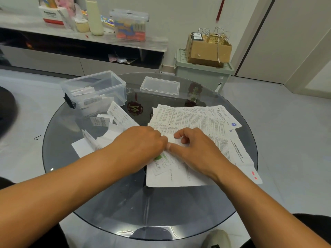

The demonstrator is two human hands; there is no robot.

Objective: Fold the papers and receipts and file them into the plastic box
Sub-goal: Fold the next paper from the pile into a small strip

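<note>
Right now both hands meet over a small white paper slip [172, 140] near the middle of the round glass table [125, 203]. The left hand [141, 142] lies on top of the slip with its fingers bent down, and it seems to pinch the slip's left edge, though the fingertips are hidden. The right hand [193, 149] pinches the slip from the other side, with its pointing finger and thumb curled on it. The slip sits on a big pile of printed papers [197, 120] that spreads over the right half of the table. Under the hands, near the person's edge of the table, lies a receipt with green print [161, 159]. On the left half of the table lie more small receipts [107, 122], some already folded. At the far left of the table stands the clear plastic box [100, 88], open, with folded papers standing inside it. Its lid [160, 86] lies flat at the far side of the table, just right of the box
</note>
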